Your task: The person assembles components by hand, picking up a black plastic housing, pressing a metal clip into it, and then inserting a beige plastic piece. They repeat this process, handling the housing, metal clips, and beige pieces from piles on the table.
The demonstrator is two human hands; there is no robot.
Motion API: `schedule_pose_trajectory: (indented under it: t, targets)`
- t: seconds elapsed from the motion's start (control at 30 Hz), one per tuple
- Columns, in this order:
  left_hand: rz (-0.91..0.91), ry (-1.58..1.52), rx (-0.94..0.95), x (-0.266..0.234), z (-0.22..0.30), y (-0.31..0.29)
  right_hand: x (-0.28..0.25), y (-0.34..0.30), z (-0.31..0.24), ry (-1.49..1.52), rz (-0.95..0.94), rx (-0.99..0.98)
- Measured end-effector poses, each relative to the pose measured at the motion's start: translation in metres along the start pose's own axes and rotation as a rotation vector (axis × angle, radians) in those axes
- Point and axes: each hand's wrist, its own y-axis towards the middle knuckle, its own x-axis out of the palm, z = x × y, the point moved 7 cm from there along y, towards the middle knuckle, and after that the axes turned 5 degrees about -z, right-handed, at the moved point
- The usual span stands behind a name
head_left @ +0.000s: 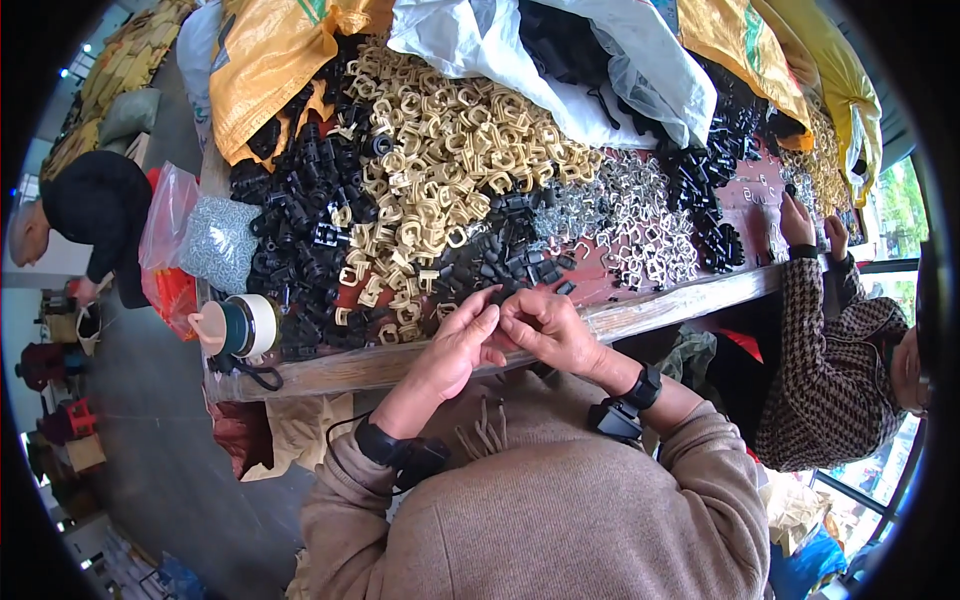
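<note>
Only the head view here, looking down over the near edge of a long wooden workbench. The left hand and right hand meet fingertip to fingertip just over that edge. Both are pinched in on a small black plastic clip piece, which sits right between the two sets of fingertips and is mostly hidden by them, so I can't tell its exact shape. Each wrist wears a black band.

Just beyond the hands lies a scatter of loose black plastic parts, and further back a big heap of beige plastic clips. Left of that is a pile of bigger black plastic fittings, and to the right a spread of small silvery metal clips. A roll of white tape sits at the bench's left end.

On the right, another person in a houndstooth sleeve has a hand on the bench.
</note>
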Motion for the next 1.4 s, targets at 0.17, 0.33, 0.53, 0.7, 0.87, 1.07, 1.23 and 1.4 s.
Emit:
schedule_pose_trajectory:
  t: [0.17, 0.33, 0.53, 0.7, 0.87, 1.07, 1.23, 1.4]
  targets:
    - [-0.033, -0.002, 0.018, -0.006, -0.001, -0.002, 0.001, 0.002, -0.010, -0.110, -0.011, -0.033]
    - [-0.028, -0.012, 0.030, -0.007, 0.001, -0.001, -0.005, 0.000, -0.019, -0.204, 0.023, -0.109]
    - [-0.001, 0.013, 0.011, -0.013, -0.002, -0.003, -0.007, -0.004, -0.024, -0.417, 0.055, -0.202]
    - [0.019, 0.082, 0.004, -0.010, -0.002, -0.004, -0.002, -0.005, -0.036, -0.638, 0.046, -0.339]
    - [-0.018, 0.137, 0.025, -0.005, 0.000, -0.007, -0.001, -0.005, -0.044, -0.733, 0.024, -0.363]
    - [-0.066, 0.198, -0.013, 0.011, -0.003, -0.016, -0.001, -0.007, -0.054, -0.673, -0.018, -0.303]
    - [-0.066, 0.215, -0.076, 0.011, -0.012, -0.017, 0.003, -0.008, -0.053, -0.710, -0.076, -0.251]
    - [-0.078, 0.140, -0.095, 0.010, -0.014, -0.013, -0.001, -0.007, -0.059, -0.806, -0.055, -0.269]
